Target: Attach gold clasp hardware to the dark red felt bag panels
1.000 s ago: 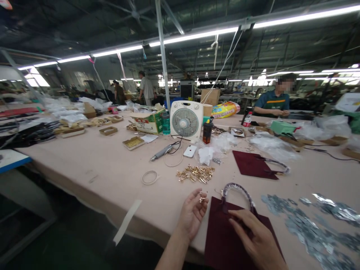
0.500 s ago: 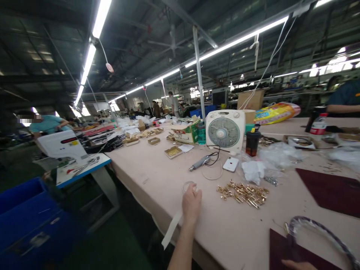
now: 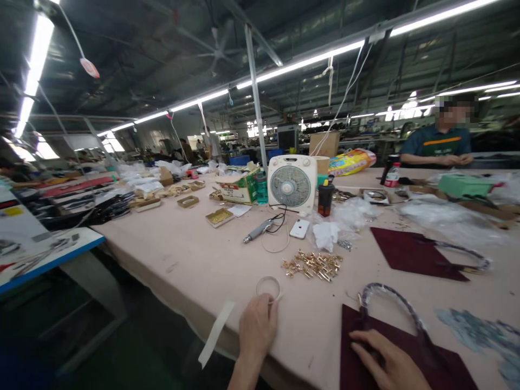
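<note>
My left hand (image 3: 258, 324) is closed, thumb and fingers pinching the near side of a thin pale ring, which looks like a nearly used-up tape roll (image 3: 266, 278), at the table's front edge. Beside it, a strip of whitish tape (image 3: 217, 331) hangs over that edge. My right hand (image 3: 388, 362) rests on a maroon bag panel (image 3: 349, 357), its visible fingers apart; some fingertips are hidden. Just above this hand arches a dark bag handle (image 3: 400, 298) in clear plastic wrap. Gold metal fittings (image 3: 312, 265) lie in a loose pile beyond my hands.
Behind the fittings are a grey electric screwdriver (image 3: 259, 231), a white phone (image 3: 299, 228) and a box fan (image 3: 292, 184). Another maroon panel with a handle (image 3: 410, 252) lies to the right, near grey-blue pieces (image 3: 479, 336). A co-worker (image 3: 439, 138) sits across the table.
The view has swung right, bringing in the co-worker and second handle. My right hand has come further into view over the panel. My left hand remains at the ring.
</note>
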